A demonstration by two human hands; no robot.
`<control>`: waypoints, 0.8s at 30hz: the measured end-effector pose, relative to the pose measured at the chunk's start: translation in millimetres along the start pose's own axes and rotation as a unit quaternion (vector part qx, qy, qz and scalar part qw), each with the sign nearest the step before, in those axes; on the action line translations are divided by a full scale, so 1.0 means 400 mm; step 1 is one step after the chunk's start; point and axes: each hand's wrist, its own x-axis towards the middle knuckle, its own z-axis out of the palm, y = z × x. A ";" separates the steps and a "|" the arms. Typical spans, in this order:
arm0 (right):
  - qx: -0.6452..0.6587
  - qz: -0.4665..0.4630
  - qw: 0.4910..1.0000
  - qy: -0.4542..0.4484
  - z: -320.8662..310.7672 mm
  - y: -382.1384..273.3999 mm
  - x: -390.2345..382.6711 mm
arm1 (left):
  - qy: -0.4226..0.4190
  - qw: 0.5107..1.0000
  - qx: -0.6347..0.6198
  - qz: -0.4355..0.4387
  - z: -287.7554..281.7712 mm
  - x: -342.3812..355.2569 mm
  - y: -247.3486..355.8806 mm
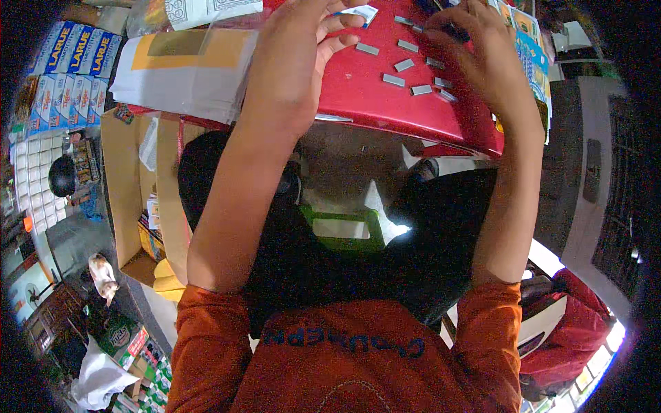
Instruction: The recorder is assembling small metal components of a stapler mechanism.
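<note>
My left hand is over the near left part of the red table, fingers bent to the right. A small white-and-blue packet shows at its fingertips and seems held there; the grip is partly hidden. On the right, my right hand reaches over the table with fingers apart and somewhat blurred. Its fingertips are close to several small grey rectangular pieces, which lie scattered on the red top. One grey piece lies apart, nearer my left hand. Nothing plainly shows in my right hand.
Clear plastic bags with white-and-yellow sheets cover the table's left side. Colourful printed packs stand along its right edge. An open cardboard box is below left, with stacked blue cartons beyond. A cat is on the floor.
</note>
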 end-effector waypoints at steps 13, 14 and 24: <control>-0.020 -0.089 0.996 -0.001 0.024 0.076 -0.018 | 0.048 0.999 0.014 0.016 -0.033 0.005 0.028; -0.002 -0.073 0.997 -0.010 0.013 0.071 -0.016 | 0.040 0.999 0.003 0.035 -0.032 0.007 0.025; -0.069 0.017 0.973 0.221 0.006 0.109 0.026 | 0.112 0.991 0.032 0.058 0.029 -0.020 0.047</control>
